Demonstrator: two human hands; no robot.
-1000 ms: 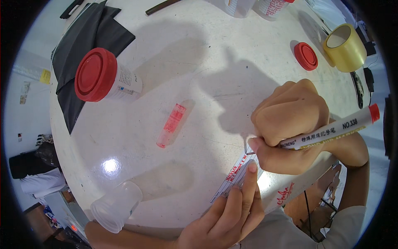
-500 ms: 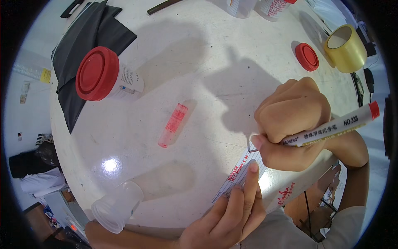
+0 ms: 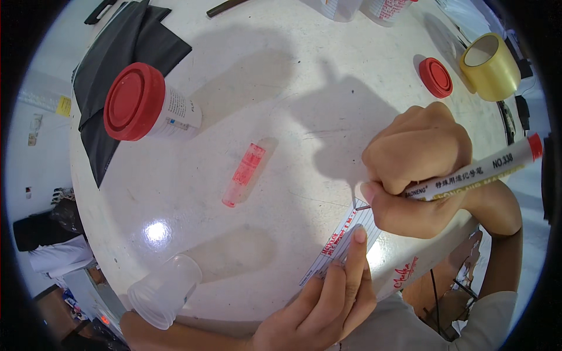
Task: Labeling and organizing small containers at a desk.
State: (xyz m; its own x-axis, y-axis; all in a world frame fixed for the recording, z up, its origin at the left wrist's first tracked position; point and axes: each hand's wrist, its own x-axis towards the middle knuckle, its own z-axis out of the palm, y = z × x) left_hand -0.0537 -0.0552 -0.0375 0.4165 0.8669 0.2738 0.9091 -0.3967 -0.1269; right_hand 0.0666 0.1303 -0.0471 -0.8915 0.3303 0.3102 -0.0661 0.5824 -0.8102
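Left hand [image 3: 319, 307]: fingers loosely extended, no closed grip; index fingertip rests on lined paper label [image 3: 344, 235], lying on worktop [image 3: 298, 181]. Right hand [image 3: 418, 167], over label's far corner: grip closed round white, red-ended marker pen [image 3: 471, 180], tip at label's far end. Change over last second: tip crept farther along label. Judgement: red writing [image 3: 335, 241] advancing, that line probably short of space.

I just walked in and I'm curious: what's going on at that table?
Someone is writing on a lined paper strip. The right hand grips a white marker, its tip at the strip's far end, and the left hand holds the strip against the table. Red writing covers part of it. A red-lidded jar and a clear cup sit nearby.
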